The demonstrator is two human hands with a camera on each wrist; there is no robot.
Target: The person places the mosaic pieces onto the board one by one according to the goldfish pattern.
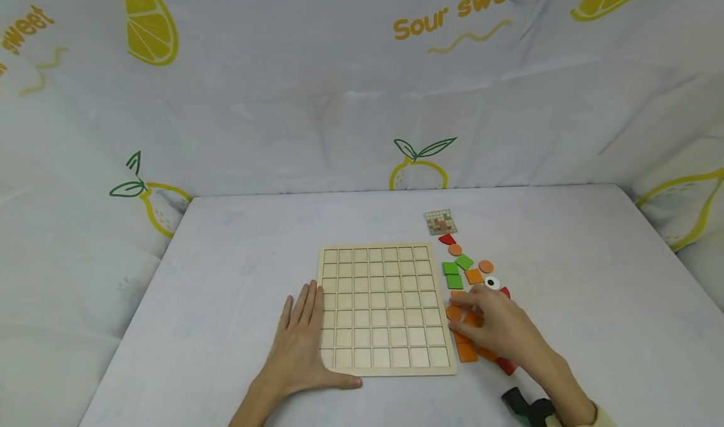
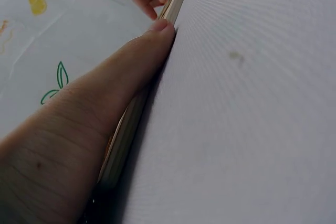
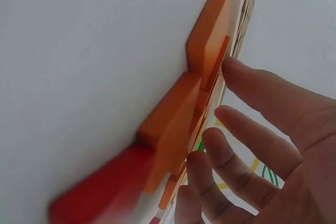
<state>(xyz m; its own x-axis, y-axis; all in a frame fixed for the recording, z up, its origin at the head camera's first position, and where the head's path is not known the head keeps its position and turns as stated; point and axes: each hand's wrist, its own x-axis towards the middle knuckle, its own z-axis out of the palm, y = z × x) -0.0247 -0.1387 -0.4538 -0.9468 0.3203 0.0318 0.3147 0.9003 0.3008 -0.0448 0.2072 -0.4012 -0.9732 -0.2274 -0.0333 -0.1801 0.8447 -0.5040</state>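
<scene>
A square wooden grid board (image 1: 382, 301) lies flat on the white table. My left hand (image 1: 300, 348) rests at its lower left corner, with straight fingers along the left side and the thumb by the near edge. In the left wrist view the thumb (image 2: 139, 51) touches the board's side (image 2: 126, 135). Over the orange tiles (image 1: 467, 352) right of the board hovers my right hand (image 1: 503, 323), thumb and fingers apart. The right wrist view shows loosely bent fingers (image 3: 236, 174) beside an orange tile (image 3: 210, 24), with nothing held.
Green square tiles (image 1: 454, 282), orange discs (image 1: 486, 266), a white eye piece (image 1: 492, 282) and red pieces (image 1: 447, 239) lie along the board's right side. A small pattern card (image 1: 440, 222) lies behind them. White lemon-printed cloth (image 1: 317, 100) hangs behind the table.
</scene>
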